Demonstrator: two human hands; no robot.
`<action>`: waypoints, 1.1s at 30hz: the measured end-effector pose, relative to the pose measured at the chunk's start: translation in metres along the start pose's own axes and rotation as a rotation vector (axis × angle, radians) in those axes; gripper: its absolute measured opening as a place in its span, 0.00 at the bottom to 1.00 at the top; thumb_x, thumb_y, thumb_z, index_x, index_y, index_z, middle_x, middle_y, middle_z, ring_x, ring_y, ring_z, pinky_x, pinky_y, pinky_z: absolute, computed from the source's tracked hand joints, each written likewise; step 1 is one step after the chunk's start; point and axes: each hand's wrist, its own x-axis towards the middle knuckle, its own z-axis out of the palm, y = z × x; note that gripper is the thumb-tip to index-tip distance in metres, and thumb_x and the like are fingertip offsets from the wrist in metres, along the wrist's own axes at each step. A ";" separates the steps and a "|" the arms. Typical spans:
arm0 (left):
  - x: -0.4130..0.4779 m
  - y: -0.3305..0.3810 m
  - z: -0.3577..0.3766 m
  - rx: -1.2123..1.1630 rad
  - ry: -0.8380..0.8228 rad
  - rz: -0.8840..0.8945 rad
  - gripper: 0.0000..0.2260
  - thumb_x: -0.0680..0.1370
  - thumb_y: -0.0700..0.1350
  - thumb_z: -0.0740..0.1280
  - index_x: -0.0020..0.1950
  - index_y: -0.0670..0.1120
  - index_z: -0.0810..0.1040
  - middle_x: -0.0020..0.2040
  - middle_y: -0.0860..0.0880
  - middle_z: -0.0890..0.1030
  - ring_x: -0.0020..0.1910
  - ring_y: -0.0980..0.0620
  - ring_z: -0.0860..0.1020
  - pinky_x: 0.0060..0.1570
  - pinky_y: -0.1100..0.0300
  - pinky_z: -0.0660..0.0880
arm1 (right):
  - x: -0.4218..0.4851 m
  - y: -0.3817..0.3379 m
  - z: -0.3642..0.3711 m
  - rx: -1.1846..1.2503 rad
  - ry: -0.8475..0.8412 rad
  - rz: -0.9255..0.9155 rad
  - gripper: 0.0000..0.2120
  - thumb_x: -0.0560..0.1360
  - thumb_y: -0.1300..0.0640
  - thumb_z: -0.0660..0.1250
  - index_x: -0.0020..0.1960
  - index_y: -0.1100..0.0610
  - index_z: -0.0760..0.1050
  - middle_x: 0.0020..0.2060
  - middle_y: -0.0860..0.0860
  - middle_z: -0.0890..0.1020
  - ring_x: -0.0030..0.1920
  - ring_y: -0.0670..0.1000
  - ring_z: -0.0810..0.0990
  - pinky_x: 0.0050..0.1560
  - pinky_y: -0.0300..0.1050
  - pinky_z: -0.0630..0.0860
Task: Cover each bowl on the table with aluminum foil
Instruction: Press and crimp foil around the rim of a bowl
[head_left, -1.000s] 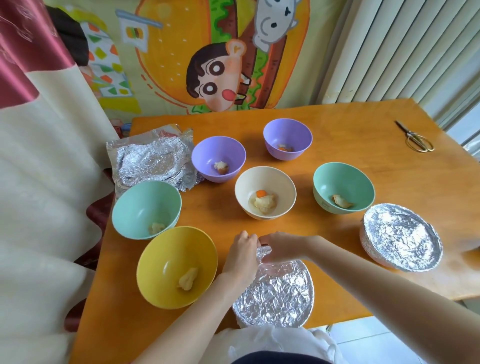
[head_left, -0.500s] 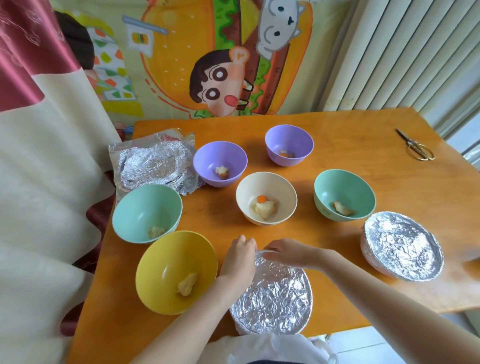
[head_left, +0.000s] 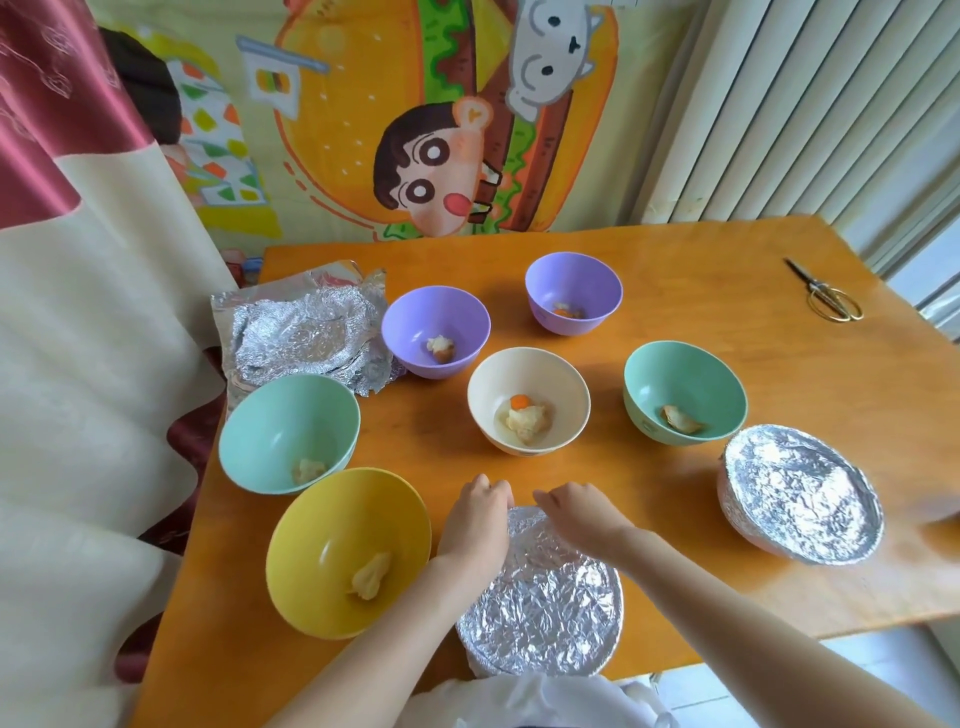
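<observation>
Orange table (head_left: 727, 322), crinkled silver foil sheet (head_left: 301, 338), yellow bowl (head_left: 332, 530), cream bowl (head_left: 566, 395).

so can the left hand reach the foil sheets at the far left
Probably yes. Only the yellow bowl and left green bowl stand between the left hand, at the near foil-covered bowl, and the foil sheets, and it could pass above them.
</observation>
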 end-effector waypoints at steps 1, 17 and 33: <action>-0.001 -0.001 0.000 0.002 0.005 -0.001 0.17 0.75 0.28 0.58 0.59 0.44 0.72 0.55 0.46 0.71 0.52 0.47 0.72 0.43 0.60 0.66 | -0.001 -0.002 0.002 0.036 0.013 0.012 0.18 0.83 0.59 0.48 0.34 0.55 0.57 0.28 0.51 0.62 0.36 0.56 0.67 0.37 0.48 0.65; -0.004 0.001 -0.002 -0.007 0.051 -0.018 0.15 0.76 0.30 0.57 0.58 0.45 0.73 0.54 0.46 0.71 0.52 0.46 0.73 0.41 0.60 0.63 | 0.009 -0.017 -0.017 0.128 -0.010 -0.079 0.25 0.82 0.47 0.48 0.37 0.53 0.78 0.36 0.56 0.79 0.41 0.57 0.76 0.44 0.48 0.72; 0.002 -0.010 0.001 -0.059 0.024 -0.058 0.14 0.76 0.31 0.59 0.56 0.45 0.73 0.54 0.48 0.72 0.52 0.48 0.73 0.44 0.59 0.69 | 0.002 0.005 0.005 0.291 0.139 0.003 0.26 0.83 0.48 0.50 0.49 0.63 0.81 0.42 0.60 0.83 0.45 0.59 0.79 0.45 0.48 0.72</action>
